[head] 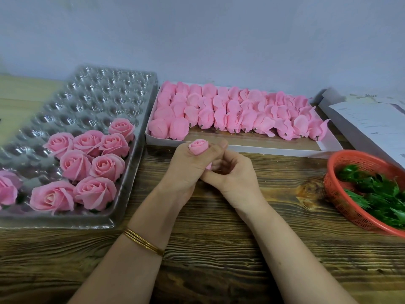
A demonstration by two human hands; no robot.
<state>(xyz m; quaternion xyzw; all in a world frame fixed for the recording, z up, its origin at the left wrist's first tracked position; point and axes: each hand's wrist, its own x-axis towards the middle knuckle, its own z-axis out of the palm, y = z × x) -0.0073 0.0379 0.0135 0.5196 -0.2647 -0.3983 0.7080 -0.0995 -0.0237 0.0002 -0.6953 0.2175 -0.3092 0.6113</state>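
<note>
Wooden table: work surface, everything below rests on it.

Clear plastic tray: left side, moulded cups. Its near end holds finished pink roses, open faces up, packed touching one another.

White box: centre back, just beside the tray. It is filled with rows of loose pink flower heads lying on their sides, short dark stubs pointing toward the near rim.

Papers: far right, printed sheets, text too small to read.

Red basket: right edge, partly out of view, holds green leaves.

Left hand: raised over the table in front of the box's near rim, back of the hand toward the camera. The fingers are curled tightly round a pink rosebud, so only the bud's spiral top stands clear above the fist. Thin gold bangles sit on this forearm.

Right hand: pressed against the left from the right, the two hands touching. Its fingers are bent inward and close on the bud's lower part, where a sliver of pink shows between the two hands. How many fingertips actually touch the petal cannot be told, since the left hand hides the contact.

Rosebud position: centre of view, held in the air between both hands, well apart from the tray's roses, near the box but not touching it.
</note>
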